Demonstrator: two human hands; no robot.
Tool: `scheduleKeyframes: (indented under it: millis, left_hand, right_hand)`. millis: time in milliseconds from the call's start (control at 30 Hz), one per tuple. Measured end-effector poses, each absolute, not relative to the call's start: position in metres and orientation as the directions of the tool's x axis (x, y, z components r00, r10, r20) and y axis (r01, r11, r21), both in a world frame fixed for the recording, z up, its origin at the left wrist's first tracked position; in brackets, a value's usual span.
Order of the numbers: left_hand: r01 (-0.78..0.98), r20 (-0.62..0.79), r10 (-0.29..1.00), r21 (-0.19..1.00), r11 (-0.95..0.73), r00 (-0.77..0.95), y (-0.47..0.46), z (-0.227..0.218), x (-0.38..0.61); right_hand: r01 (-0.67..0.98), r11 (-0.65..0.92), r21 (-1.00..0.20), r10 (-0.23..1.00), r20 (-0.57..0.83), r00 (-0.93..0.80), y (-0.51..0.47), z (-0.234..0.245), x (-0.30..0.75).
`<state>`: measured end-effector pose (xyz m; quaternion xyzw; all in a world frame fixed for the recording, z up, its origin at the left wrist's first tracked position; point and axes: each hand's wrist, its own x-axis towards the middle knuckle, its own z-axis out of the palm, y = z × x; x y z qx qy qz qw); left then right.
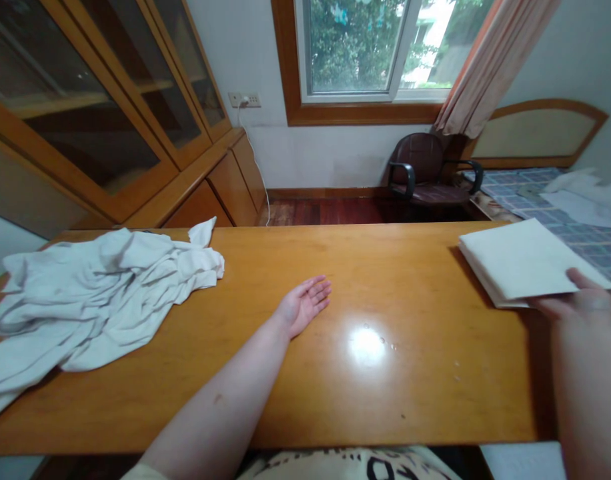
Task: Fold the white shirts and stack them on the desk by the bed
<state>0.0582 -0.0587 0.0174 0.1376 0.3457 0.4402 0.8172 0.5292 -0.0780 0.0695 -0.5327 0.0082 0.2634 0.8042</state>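
My left hand [308,303] rests near the middle of the wooden table, palm turned up and inward, fingers stretched out with nothing in them. At the table's right end, my right hand [580,300] grips the near edge of a folded white cloth [530,257]. The thumb lies on top and the other fingers are hidden underneath. This cloth is a flat, layered rectangle; whether it touches the table I cannot tell. A crumpled heap of white cloth [110,287] lies on the left part of the table, apart from both hands.
The wooden table [265,400] spans the view. Behind it stand a glass-door cabinet [135,133] at left and a dark armchair [423,167] below a curtained window. A bed [515,187] with a checked cover is at right. A white cord [258,160] hangs from a wall socket.
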Motion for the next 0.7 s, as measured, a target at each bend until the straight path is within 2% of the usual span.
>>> scheduleKeyframes:
  millis: [100, 333, 400, 533, 700]
  left_hand:
    - [-0.632, -0.46, 0.809, 0.516, 0.578, 0.365, -0.058, 0.019, 0.058]
    - [-0.631, -0.456, 0.813, 0.523, 0.574, 0.362, -0.059, 0.018, 0.058]
    - [-0.63, -0.458, 0.813, 0.524, 0.574, 0.36, -0.059, 0.018, 0.057]
    - [-0.626, -0.467, 0.811, 0.527, 0.575, 0.352, -0.059, 0.018, 0.058]
    - [-0.628, -0.478, 0.809, 0.523, 0.576, 0.343, -0.059, 0.02, 0.059]
  right_hand:
    - [-0.34, 0.315, -0.886, 0.6, -0.092, 0.795, -0.08, 0.049, 0.543]
    - [-0.343, 0.375, -0.861, 0.661, -0.011, 0.75, -0.081, 0.031, 0.566]
    - [-0.388, 0.404, -0.828, 0.661, -0.029, 0.75, -0.083, 0.033, 0.566]
    - [-0.499, 0.418, -0.759, 0.62, -0.164, 0.768, -0.084, 0.04, 0.559]
    - [-0.541, 0.437, -0.719, 0.564, -0.25, 0.787, -0.083, 0.044, 0.551]
